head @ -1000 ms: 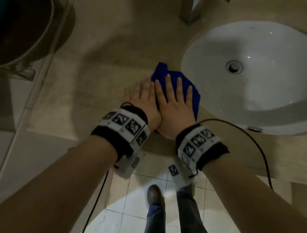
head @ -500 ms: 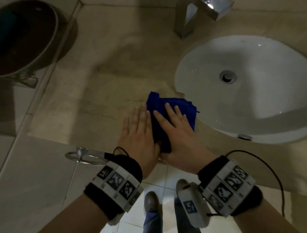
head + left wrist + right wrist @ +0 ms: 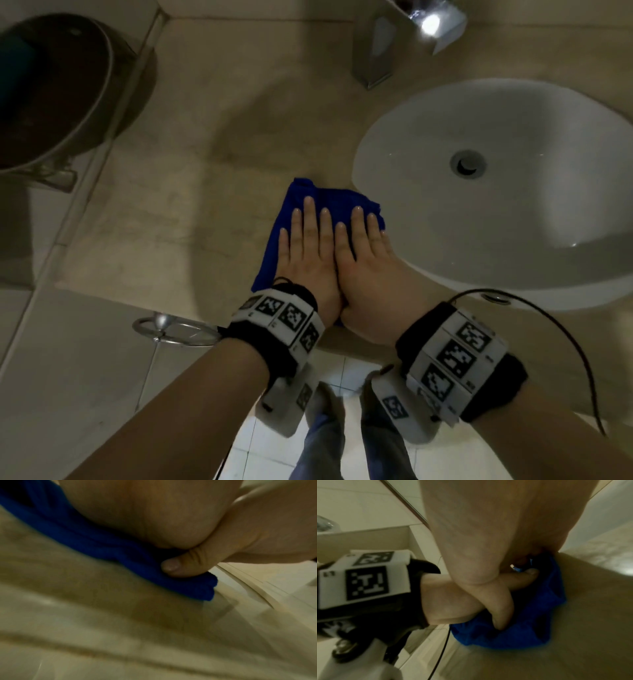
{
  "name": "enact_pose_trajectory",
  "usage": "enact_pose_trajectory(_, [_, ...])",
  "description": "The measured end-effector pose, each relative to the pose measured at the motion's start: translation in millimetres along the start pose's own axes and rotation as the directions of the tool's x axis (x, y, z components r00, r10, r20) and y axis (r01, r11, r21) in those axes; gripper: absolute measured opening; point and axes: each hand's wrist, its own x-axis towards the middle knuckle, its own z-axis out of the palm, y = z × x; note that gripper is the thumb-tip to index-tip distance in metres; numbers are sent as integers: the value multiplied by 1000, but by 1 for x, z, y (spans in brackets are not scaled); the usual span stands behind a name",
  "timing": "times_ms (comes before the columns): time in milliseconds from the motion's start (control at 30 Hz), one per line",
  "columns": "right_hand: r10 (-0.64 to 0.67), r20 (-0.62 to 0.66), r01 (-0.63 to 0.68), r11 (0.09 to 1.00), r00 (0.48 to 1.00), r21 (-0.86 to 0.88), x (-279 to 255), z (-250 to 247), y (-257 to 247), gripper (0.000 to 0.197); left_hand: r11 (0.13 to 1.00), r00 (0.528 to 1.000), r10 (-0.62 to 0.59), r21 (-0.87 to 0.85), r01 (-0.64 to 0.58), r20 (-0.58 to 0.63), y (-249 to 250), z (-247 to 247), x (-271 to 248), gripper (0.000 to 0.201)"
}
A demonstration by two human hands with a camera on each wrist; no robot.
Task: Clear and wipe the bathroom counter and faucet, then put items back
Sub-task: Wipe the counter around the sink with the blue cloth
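A folded blue cloth (image 3: 272, 240) lies on the beige counter (image 3: 164, 222), just left of the white sink (image 3: 513, 219). My left hand (image 3: 306, 246) and right hand (image 3: 364, 253) press flat on it side by side, fingers straight and pointing away from me. In the left wrist view a thumb (image 3: 178, 566) rests on the blue cloth (image 3: 82, 539) near its corner. The right wrist view shows the blue cloth (image 3: 530, 615) bunched under both palms. The chrome faucet (image 3: 376, 51) stands behind the sink, untouched.
A dark round bowl-like vessel (image 3: 51, 89) sits beyond the counter's left end. A chrome towel ring (image 3: 174, 330) hangs below the front edge. The sink drain (image 3: 467, 163) is open. A black cable (image 3: 565, 335) runs from my right wrist. Tiled floor lies below.
Both hands drew the cloth back toward the counter's front edge, then slid it slightly forward again. My left hand, earlier partly on bare counter, now lies fully on the cloth.
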Motion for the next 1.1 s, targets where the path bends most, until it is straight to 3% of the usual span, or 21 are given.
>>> enact_pose_trajectory(300, [84, -48, -82, 996, 995, 42, 46, -23, -12, 105, 996, 995, 91, 24, -90, -45, -25, -20, 54, 107])
enact_pose_trajectory(667, [221, -54, -217, 974, 974, 62, 98, -57, -19, 103, 975, 968, 221, 11, -221, -117, -48, -48, 119, 86])
enact_pose_trajectory(833, [276, -90, -269, 959, 957, 85, 127, -75, -12, 101, 962, 956, 272, 33, -270, -111, -52, -66, 154, 92])
enact_pose_trajectory(1100, [287, -85, -281, 957, 954, 79, 168, -109, 13, 105, 964, 948, 266, 53, -261, -175, -46, -90, 207, 81])
